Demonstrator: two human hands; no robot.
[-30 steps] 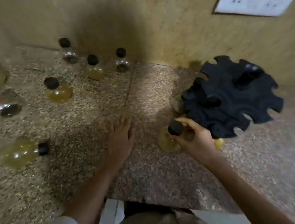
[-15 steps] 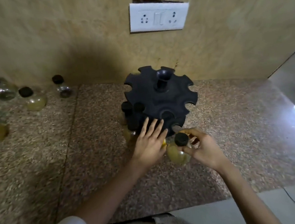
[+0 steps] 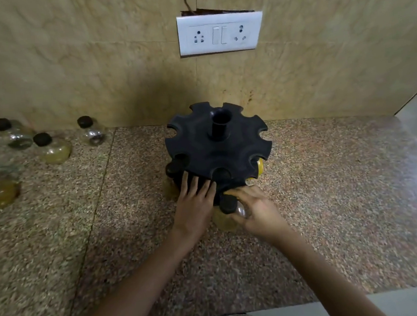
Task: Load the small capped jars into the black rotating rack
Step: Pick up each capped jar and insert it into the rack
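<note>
Black rotating rack [image 3: 217,145] standing on the speckled desk [image 3: 332,197], below the white wall socket [image 3: 220,32]. Left hand [image 3: 194,204] now flat against the rack's near edge, fingers [image 3: 200,186] spread and released, holding nothing; a second ago lying on the desk away from the rack. Likely steadying the rack against turning. Right hand [image 3: 255,210] clenched around a capped jar [image 3: 228,210] of yellowish contents, now pressed up to the rack's near rim, closer in than half a second ago. Jar tilted, black cap toward a notch; not yet seated, as far as can be judged. At least two jars apparently loaded already: one cap at the rack's left rim, a yellow body showing under its right side. Four more jars [image 3: 53,148] well to the rack's left, near the wall. Loading at an early stage, most notches empty.
</note>
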